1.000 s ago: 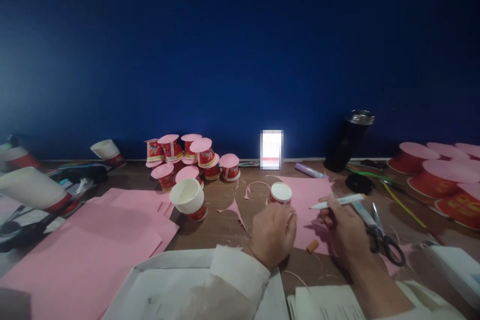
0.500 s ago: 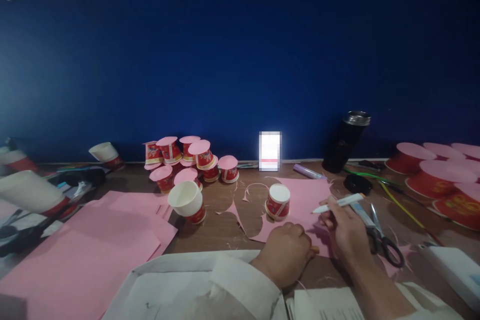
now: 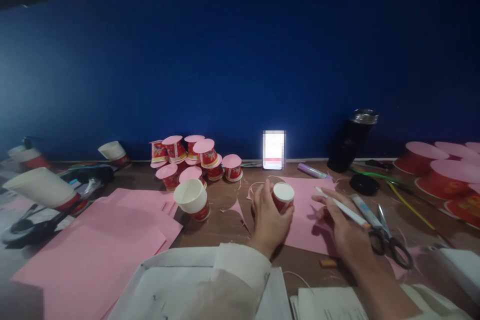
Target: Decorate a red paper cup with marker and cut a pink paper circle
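My left hand (image 3: pixel 270 216) is curled around a small red paper cup (image 3: pixel 284 193) that stands upside down, white base up. The cup is at the left part of a cut pink paper sheet (image 3: pixel 305 230). In my right hand (image 3: pixel 347 230), above the right side of that sheet, is a slim white marker (image 3: pixel 348 212) with an orange end, its tip pointing up and left. A small orange piece (image 3: pixel 328 263) lies on the table below the sheet. Scissors (image 3: pixel 390 245) with black handles and another white marker (image 3: pixel 366 210) rest right of my right hand.
Pink-topped red cups (image 3: pixel 204 152) are stacked at the back left, with a white-and-red cup (image 3: pixel 191 197) in front. Pink sheets (image 3: pixel 97 240) spread at left. A black flask (image 3: pixel 350 142), its black lid (image 3: pixel 364 185) and larger pink-topped red tubs (image 3: pixel 448 175) stand at right.
My left hand has left the orange piece, moved up and closed around the upside-down cup. My right hand has tilted the marker, its tip now pointing further up. The view has shifted slightly.
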`<state>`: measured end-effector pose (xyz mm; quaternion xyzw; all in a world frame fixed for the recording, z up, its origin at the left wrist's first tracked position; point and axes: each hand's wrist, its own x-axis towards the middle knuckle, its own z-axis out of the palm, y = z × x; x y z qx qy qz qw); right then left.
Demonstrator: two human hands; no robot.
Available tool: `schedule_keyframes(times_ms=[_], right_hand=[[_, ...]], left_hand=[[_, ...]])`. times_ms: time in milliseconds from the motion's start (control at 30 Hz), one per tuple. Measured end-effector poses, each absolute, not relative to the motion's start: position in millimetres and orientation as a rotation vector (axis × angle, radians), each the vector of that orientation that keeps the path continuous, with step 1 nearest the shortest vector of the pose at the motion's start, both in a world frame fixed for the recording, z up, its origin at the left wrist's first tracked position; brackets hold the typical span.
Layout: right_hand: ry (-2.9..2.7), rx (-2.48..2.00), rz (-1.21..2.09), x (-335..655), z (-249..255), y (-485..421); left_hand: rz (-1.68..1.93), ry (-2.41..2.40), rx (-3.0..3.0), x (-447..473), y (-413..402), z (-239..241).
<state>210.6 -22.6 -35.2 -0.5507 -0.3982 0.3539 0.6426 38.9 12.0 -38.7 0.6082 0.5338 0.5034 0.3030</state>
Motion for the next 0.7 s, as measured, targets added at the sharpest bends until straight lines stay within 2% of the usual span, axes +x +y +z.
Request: schedule_keyframes(times_ms=[233,533,700], right_hand=[[-0.839,-1.2,0.922,206,-35,-20],[-0.661,-1.082,1.288,205,-41,-17],[-0.559,-1.043,1.376,204,-35,-15]], left_hand=[[1.331,0.742,0.758,28,30,-31],[1.193,0.643,0.852,25,25,-38],[1.211,0.693,0.943,24,21,-29]])
